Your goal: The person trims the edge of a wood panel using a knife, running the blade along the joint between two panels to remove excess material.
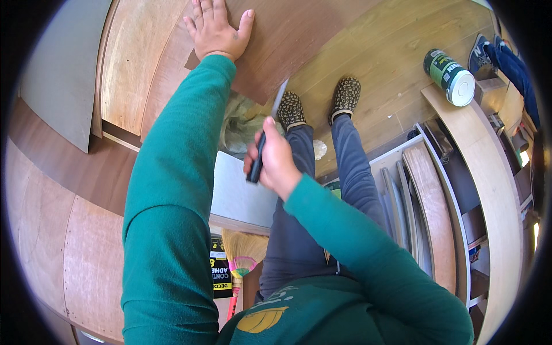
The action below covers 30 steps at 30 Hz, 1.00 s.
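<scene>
My left hand (pixel 217 31) lies flat with its fingers stretched out on a brown wooden board (pixel 293 29) at the top. Lower down and to the right, my right hand (pixel 275 158) grips the black handle of a narrow-bladed hand tool (pixel 257 164). Its thin pale blade points up and slightly right, with the tip close to the board's near corner. Whether the blade touches the board I cannot tell, nor whether its edge has teeth.
Large wooden panels (pixel 40 230) stretch along the left. A broom (pixel 241 261) is below the pale grey-topped piece (pixel 244 192). To the right, a white-edged bin (pixel 457 213) holds curved-looking boards. A green-and-white can (pixel 451 77) rests on a light plank (pixel 489 167). Another person's shoe (pixel 478 53) is at far right.
</scene>
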Tool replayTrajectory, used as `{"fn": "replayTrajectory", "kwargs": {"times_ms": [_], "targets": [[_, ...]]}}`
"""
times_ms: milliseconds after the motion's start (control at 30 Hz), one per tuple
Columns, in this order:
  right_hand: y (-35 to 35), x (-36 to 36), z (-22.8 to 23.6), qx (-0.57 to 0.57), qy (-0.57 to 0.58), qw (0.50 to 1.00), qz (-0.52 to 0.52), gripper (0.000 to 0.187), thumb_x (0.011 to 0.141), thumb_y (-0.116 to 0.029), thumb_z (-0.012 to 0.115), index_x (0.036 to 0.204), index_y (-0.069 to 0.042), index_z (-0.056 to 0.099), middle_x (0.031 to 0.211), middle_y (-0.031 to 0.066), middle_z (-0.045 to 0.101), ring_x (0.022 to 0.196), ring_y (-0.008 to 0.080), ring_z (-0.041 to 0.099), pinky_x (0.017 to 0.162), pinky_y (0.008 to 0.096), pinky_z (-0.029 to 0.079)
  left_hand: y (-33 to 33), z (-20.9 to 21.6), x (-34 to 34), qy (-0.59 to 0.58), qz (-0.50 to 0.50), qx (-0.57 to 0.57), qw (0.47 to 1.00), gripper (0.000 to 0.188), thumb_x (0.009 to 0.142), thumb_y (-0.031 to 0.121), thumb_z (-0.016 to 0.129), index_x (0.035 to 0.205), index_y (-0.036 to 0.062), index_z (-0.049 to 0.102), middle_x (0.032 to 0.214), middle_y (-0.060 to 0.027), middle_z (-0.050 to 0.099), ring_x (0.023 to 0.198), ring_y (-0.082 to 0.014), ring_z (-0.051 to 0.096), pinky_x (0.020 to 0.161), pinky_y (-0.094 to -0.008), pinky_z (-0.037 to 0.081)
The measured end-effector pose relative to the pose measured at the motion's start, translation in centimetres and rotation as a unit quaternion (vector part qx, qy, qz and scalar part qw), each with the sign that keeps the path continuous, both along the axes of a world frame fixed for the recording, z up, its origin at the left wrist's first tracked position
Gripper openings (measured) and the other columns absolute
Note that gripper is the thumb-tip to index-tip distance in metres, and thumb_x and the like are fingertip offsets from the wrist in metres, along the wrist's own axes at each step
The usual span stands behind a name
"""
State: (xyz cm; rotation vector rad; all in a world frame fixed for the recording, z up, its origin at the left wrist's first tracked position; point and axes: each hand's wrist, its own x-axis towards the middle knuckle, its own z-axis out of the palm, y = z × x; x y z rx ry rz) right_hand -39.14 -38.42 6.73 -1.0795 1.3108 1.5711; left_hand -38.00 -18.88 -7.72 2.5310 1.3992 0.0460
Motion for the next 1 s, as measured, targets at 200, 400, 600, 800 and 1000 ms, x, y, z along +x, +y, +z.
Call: {"fn": "replayTrajectory", "kwargs": {"times_ms": [200, 400, 600, 800, 1000], "targets": [[-1.1, -1.3, -4.1, 0.03, -0.042, 0.999, 0.008, 0.046, 0.099, -0.056, 0.043, 0.086, -0.012, 0.042, 0.055, 0.0058, 0.042, 0.043, 0.0263, 0.045, 0.041, 0.0422, 0.039, 0.0, 0.0, 0.5, -0.003, -0.007, 0.002, 1.0, 0.078, 0.088, 0.049, 0.059, 0.146, 0.0029, 0.038, 0.156, -0.0224, 0.028, 0.148, -0.0372, 0.019, 0.12, -0.0518, 0.01], [-1.0, -0.7, 0.5, 0.006, 0.018, 1.0, 0.019, 0.047, 0.1, -0.057, 0.039, 0.086, -0.012, 0.041, 0.054, 0.0054, 0.041, 0.041, 0.025, 0.046, 0.04, 0.0415, 0.041, -0.1, 0.0, 0.0, -0.004, 0.005, -0.002, 1.0, 0.077, 0.088, 0.049, 0.059, 0.146, 0.0032, 0.038, 0.156, -0.0227, 0.028, 0.147, -0.0376, 0.019, 0.12, -0.0522, 0.01], [-0.6, -2.0, -3.6, 0.012, -0.005, 1.0, 0.0, 0.046, 0.101, -0.056, 0.038, 0.084, -0.012, 0.041, 0.055, 0.0063, 0.041, 0.041, 0.0256, 0.046, 0.041, 0.0428, 0.041, -0.1, -0.1, 0.3, 0.0, -0.002, 0.001, 1.0, 0.077, 0.088, 0.049, 0.059, 0.147, 0.0035, 0.038, 0.156, -0.023, 0.028, 0.147, -0.0376, 0.019, 0.12, -0.0516, 0.009], [-1.0, -2.5, -1.7, 0.009, 0.007, 1.0, 0.027, 0.047, 0.1, -0.056, 0.039, 0.084, -0.012, 0.041, 0.054, 0.006, 0.041, 0.04, 0.0248, 0.045, 0.039, 0.0418, 0.04, -0.1, 0.2, 0.2, 0.009, 0.003, 0.002, 1.0, 0.077, 0.088, 0.05, 0.058, 0.147, 0.0036, 0.038, 0.157, -0.0226, 0.027, 0.148, -0.0371, 0.019, 0.121, -0.0507, 0.009], [-1.9, -2.9, -4.2, 0.026, -0.016, 0.998, 0.054, 0.046, 0.101, -0.055, 0.038, 0.082, -0.013, 0.041, 0.054, 0.0054, 0.042, 0.041, 0.0243, 0.045, 0.04, 0.0419, 0.041, -0.2, -0.1, 0.1, 0.0, -0.002, -0.003, 1.0, 0.076, 0.088, 0.049, 0.058, 0.146, 0.0037, 0.038, 0.157, -0.022, 0.026, 0.148, -0.036, 0.018, 0.121, -0.0498, 0.01]]}}
